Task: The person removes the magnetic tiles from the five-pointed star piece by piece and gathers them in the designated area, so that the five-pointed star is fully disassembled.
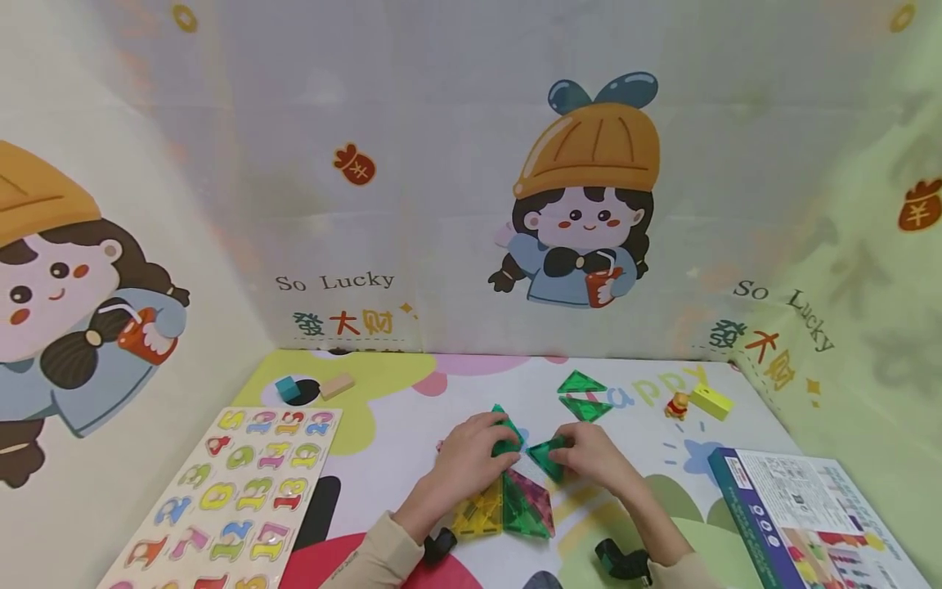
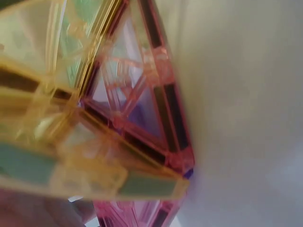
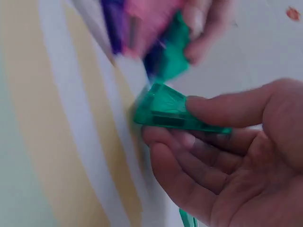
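Pinching one green tile [image 3: 165, 105] between thumb and curled fingers, our right hand [image 1: 592, 454] leaves its far end uncovered, likely so that edge can meet another piece. Our left hand [image 1: 471, 454] grips a second green tile [image 1: 512, 432] above the yellow tiles [image 1: 474, 517], presumably steadying it. We read "So Lucky" on the backdrop [image 1: 441, 204]; the box's [image 1: 832, 499] small print defeats us.

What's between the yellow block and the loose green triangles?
In the head view: a small figurine beside the yellow block, then printed letters toward the green triangles.
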The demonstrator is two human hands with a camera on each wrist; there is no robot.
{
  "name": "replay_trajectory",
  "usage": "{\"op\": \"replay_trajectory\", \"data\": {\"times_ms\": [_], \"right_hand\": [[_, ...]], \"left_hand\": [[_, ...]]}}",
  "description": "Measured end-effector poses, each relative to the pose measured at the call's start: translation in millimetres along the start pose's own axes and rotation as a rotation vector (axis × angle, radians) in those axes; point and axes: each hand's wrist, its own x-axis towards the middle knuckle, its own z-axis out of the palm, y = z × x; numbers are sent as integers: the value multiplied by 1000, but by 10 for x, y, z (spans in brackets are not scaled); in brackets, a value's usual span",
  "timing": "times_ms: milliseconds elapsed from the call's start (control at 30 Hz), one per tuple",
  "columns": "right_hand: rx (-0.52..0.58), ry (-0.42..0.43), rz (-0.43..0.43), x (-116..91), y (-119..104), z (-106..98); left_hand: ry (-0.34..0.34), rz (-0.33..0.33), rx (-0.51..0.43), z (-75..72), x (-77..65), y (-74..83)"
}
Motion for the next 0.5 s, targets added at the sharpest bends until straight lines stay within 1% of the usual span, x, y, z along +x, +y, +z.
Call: {"op": "replay_trajectory", "data": {"times_ms": [100,167,300,433,500], "right_hand": [[115,35,85,-52,111,-127],[157,76,134,-82,177,-199],[203,135,212,-115,284,-283],[241,166,258,-110,372,-307],[233,186,276,-107,400,-316]], "left_hand": [[-4,-33,-16,13,-2,-17],[-8,-56,-33,13,-4,-23],[-20,-99,-66,-7,-4,-34],[-43,-149,-83,-31,-3,-45],[-56,-166,-85,-35,1,-48]]}}
